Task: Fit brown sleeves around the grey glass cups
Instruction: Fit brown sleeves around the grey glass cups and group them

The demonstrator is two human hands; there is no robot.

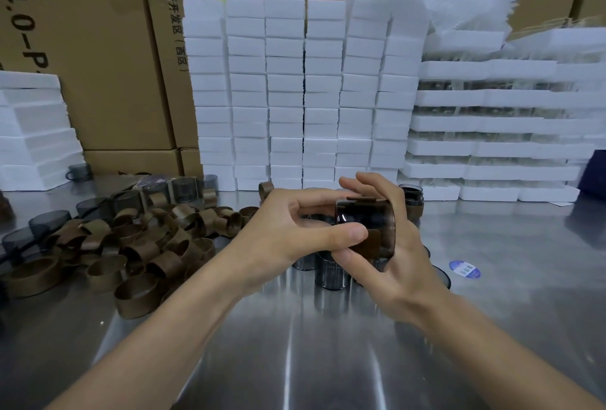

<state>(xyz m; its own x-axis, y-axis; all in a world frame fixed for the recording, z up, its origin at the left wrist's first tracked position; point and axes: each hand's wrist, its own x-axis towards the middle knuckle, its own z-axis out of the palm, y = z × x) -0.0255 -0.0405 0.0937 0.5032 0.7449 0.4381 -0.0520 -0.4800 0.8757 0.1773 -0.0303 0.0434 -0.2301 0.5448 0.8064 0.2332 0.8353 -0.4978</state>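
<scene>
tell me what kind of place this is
Probably a packing or assembly bench in a warehouse or small factory: printed cardboard cartons stacked behind, columns of white foam blocks, and a heap of brown sleeves beside grey glass cups on a steel table.

Bare forearms (196,327), bare left grip (288,232), right grip (406,245)

At frame centre, both the left hand (288,229) and right hand (393,239) grip a grey cup (364,217) wearing a brown sleeve (369,242) above the bench (295,360); loose sleeves (131,245) pile at left.
</scene>
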